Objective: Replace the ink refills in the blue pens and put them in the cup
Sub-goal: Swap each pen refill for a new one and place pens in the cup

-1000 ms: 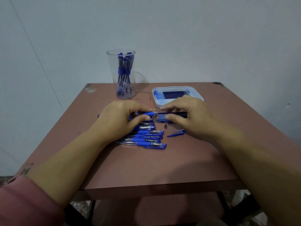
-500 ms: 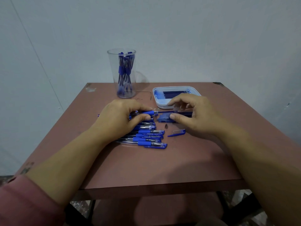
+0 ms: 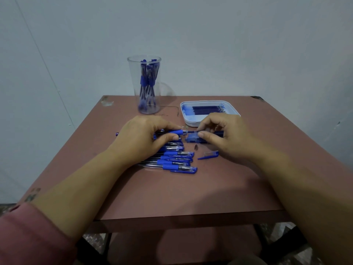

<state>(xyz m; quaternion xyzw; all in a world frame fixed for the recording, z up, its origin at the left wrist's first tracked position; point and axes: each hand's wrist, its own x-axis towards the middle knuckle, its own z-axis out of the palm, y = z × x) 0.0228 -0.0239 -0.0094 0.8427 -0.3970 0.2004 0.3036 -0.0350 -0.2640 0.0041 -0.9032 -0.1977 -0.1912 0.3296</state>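
A clear glossy plastic cup (image 3: 144, 85) stands on the matt, smooth reddish table (image 3: 183, 190).

Beyond the left fingertips (image 3: 172, 138) passage is barred by the cup (image 3: 144, 87), beyond the right fingertips (image 3: 202, 134) by the tray (image 3: 234, 111); nearward, the pen row (image 3: 177, 161) under the left ones and a loose cap (image 3: 209, 155) and metal tip (image 3: 196, 146) near the right ones are met before free bare table (image 3: 191, 192).

A reddish-brown table (image 3: 172, 190) stands against a plain pale grey wall (image 3: 229, 44), dimly lit.
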